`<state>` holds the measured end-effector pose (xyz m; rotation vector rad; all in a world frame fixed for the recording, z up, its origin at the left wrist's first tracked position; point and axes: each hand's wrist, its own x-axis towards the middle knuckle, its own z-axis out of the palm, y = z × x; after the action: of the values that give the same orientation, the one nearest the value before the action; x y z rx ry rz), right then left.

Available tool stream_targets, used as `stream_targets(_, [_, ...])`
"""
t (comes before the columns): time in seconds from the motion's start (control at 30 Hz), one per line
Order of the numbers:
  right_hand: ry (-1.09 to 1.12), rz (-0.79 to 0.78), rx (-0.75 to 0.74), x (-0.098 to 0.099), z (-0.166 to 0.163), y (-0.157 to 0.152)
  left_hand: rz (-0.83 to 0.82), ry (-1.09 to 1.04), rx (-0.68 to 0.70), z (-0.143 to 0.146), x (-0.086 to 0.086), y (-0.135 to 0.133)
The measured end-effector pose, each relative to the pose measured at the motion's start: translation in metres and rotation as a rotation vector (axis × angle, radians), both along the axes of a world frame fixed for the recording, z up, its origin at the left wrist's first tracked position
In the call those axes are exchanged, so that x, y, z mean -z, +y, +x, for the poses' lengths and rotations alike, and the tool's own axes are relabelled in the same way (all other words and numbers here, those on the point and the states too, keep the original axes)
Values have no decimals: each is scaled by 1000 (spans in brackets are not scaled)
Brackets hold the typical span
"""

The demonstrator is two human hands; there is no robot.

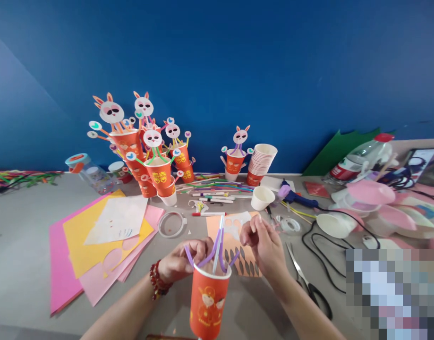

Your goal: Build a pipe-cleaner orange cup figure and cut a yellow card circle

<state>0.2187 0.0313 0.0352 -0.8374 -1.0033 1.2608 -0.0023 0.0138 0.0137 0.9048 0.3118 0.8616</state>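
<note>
One red paper cup (pixel 208 304) was pictured nearly upright in the foreground of a gray table (pixel 21 236), several purple stems (pixel 221 255) and one pale stick (pixel 217 259) raised from its mouth. The left hand (pixel 184 260) was set just behind the rim, fingers bent near the stems; whether one was pinched could not be told. The right hand (pixel 265 243) was raised to the right, fingers drawn inward, any hold unclear. Five rabbit faces (pixel 153 138) were displayed behind, four at left and one near a cup stack (pixel 262 163). One pair of scissors (pixel 309 284) was seen at right.
</note>
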Motion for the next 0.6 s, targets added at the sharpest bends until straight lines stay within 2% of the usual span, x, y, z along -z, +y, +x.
stream_targets(0.07, [-72,92,-56,1,0,-3,6,3,24,2,-1,-1])
stream_targets(0.13, [-147,140,-177,0,0,-7,18,13,53,4,-2,-2])
stream_targets(0.27, [-170,-26,-399,-7,1,-12,27,79,123,7,-4,-3])
stream_targets(0.37, [-92,-106,-457,-11,0,-13,35,113,133,8,-4,-3])
stream_targets(0.6, [-80,-135,-505,-16,-1,-13,75,133,164,8,-6,-2])
